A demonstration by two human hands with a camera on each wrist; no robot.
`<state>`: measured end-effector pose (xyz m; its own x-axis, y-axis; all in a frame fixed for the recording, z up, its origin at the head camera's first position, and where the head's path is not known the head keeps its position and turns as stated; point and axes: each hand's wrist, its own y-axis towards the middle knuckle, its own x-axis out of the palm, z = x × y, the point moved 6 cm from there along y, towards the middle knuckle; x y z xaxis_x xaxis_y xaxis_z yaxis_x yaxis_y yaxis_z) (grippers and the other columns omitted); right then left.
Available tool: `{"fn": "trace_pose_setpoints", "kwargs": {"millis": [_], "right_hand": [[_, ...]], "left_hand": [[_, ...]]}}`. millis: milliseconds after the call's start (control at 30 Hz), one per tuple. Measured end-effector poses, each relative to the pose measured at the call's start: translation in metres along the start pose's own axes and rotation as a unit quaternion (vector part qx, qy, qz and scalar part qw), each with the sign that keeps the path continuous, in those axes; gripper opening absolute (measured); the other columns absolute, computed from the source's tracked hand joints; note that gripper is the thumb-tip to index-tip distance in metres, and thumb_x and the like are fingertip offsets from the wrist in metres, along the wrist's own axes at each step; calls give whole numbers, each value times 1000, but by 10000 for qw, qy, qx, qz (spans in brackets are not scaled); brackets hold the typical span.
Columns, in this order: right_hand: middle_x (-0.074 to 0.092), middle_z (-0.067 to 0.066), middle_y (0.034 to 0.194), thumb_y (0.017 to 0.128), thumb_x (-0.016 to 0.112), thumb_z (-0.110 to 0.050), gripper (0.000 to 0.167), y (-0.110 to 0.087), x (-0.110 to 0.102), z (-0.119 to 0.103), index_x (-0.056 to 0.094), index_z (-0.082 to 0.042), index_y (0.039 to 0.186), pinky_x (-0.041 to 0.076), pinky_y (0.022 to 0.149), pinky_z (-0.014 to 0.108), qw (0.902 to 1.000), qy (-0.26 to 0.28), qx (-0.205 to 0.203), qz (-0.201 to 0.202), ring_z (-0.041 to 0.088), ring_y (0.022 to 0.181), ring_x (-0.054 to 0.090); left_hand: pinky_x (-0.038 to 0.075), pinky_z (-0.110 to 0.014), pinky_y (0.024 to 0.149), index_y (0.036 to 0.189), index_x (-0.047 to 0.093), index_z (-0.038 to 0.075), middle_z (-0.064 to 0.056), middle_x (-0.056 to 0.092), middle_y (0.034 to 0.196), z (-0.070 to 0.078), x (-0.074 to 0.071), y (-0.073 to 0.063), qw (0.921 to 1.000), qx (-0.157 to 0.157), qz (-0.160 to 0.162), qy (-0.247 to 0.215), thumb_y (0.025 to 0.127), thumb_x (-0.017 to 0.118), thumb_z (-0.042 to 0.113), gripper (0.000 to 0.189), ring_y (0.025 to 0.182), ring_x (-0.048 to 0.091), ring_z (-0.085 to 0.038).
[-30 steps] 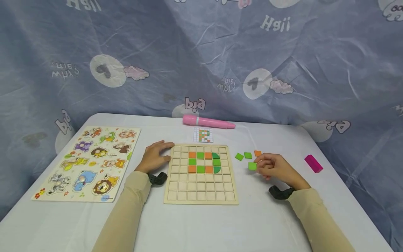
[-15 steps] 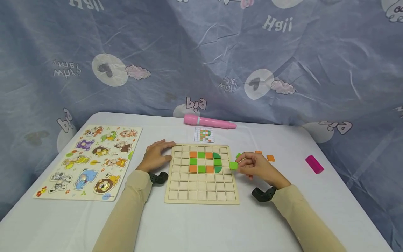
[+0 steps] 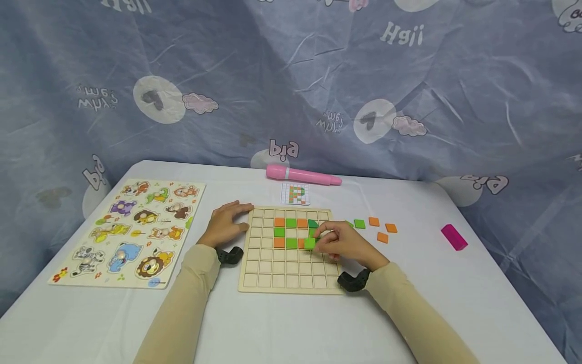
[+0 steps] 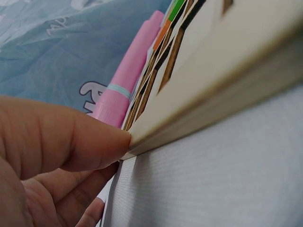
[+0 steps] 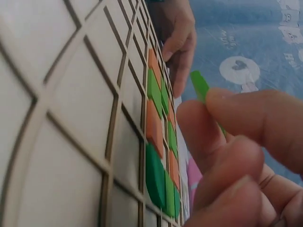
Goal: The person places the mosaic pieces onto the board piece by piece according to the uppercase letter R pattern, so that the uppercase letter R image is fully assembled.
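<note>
Hands: left hand point(image 3: 226, 225) lay with fingers loosely extended and thumb apart, thumb touching the left rim of the board point(image 3: 291, 281); right hand point(image 3: 347, 245) pinched one green tile point(image 3: 309, 244) between thumb and fingertips.
Green tile: sat in the right hand's pinch, apparently raised over the near right part of the set tiles point(image 3: 291, 243); its gap from the board could not be told.
Weight and stiffness: thin, flat and rigid by its look, it was judged light, unlikely to bend and not readily broken.
Surface: smooth-looking; a slight slip or twist between the fingertips seemed possible.
Hold: two opposite edges, or one edge near a corner, seemed best, far edge free, since the board's raised ribs left little room beside a seated tile.
Board: lay flat on the bench point(image 3: 254, 328), stiff by its look, best steadied at the rim.
Loose tiles point(image 3: 374, 222): green and orange, lay right of the board; a pinch across the sides seemed apt for lifting.
</note>
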<state>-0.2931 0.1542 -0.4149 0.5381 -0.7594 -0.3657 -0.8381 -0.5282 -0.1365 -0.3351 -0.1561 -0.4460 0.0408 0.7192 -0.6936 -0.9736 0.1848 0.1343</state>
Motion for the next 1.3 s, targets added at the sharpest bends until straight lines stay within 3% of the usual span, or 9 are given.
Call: {"fn": "trace_pose_setpoints", "kwargs": {"millis": [233, 500, 700, 933, 1300], "right_hand": [[75, 6, 79, 94, 79, -3, 23, 12, 20, -8, 69, 3, 115, 42, 55, 23, 9997, -196, 57, -138, 13, 57, 48], [69, -3, 72, 92, 81, -4, 24, 23, 38, -15, 70, 2, 112, 47, 56, 23, 9974, -654, -50, -301, 11, 56, 51], [73, -2, 75, 91, 82, -5, 20, 26, 48, -22, 72, 1, 107, 48, 57, 23, 9935, -1042, -263, -380, 10, 55, 54], [70, -7, 77, 89, 83, -5, 17, 32, 55, -26, 74, -2, 104, 45, 62, 21, 9873, -1476, -513, -301, 6, 66, 54], [67, -7, 75, 89, 85, -6, 16, 36, 63, -32, 74, -5, 100, 46, 68, 22, 9786, -1979, -536, -197, 7, 72, 55]], "left_hand": [[14, -59, 132, 149, 65, 5, -13, 60, 157, 0, -1, 0, 10000, 9, -10, 0, 91, 69, 12, 59, 159, 36, -38], [14, -58, 132, 149, 65, 6, -13, 60, 157, -3, 0, 2, 10000, 37, -4, -6, 91, 70, 12, 59, 159, 36, -38], [14, -58, 132, 149, 65, 6, -12, 60, 157, -4, 1, 3, 10000, 36, -7, 4, 91, 70, 13, 59, 158, 37, -37], [15, -58, 132, 149, 65, 6, -12, 60, 157, -3, 1, 2, 10000, 14, 4, -22, 91, 71, 12, 59, 158, 37, -37], [15, -58, 131, 148, 66, 6, -12, 61, 156, -2, 0, 1, 10000, 26, 6, -5, 90, 71, 12, 58, 158, 37, -37]]}}
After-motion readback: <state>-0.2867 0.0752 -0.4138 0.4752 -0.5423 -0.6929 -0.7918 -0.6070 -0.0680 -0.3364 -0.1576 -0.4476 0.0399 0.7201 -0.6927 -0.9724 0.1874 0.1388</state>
